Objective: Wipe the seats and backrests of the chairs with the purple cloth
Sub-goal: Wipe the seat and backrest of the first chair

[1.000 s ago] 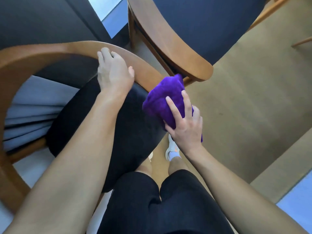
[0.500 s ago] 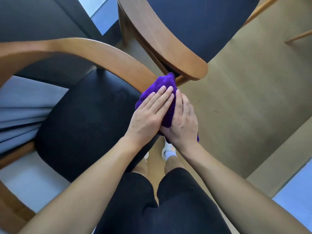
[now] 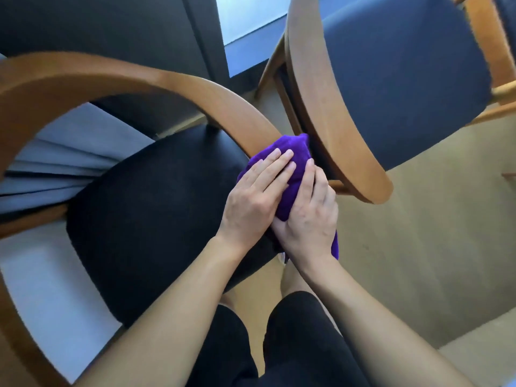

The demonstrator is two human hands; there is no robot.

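Note:
The purple cloth (image 3: 290, 159) is bunched between both hands at the right edge of the near chair's black seat (image 3: 156, 213). My left hand (image 3: 255, 196) lies flat on top of the cloth, fingers together. My right hand (image 3: 310, 216) cups the cloth from below and the right side. The cloth's top touches the end of the near chair's curved wooden armrest (image 3: 173, 88). A second chair with a dark blue seat (image 3: 405, 74) and a wooden armrest (image 3: 329, 101) stands just behind the cloth.
A tan floor (image 3: 418, 233) spreads to the right. Dark panels and a pale window strip (image 3: 251, 32) lie beyond the chairs. My legs in black shorts (image 3: 279, 344) stand between the seat and the floor. A light floor area (image 3: 50, 303) shows at left.
My left hand left the near chair's armrest and came down onto the cloth held by my right hand. Both hands with the cloth have since stayed by the armrest's end.

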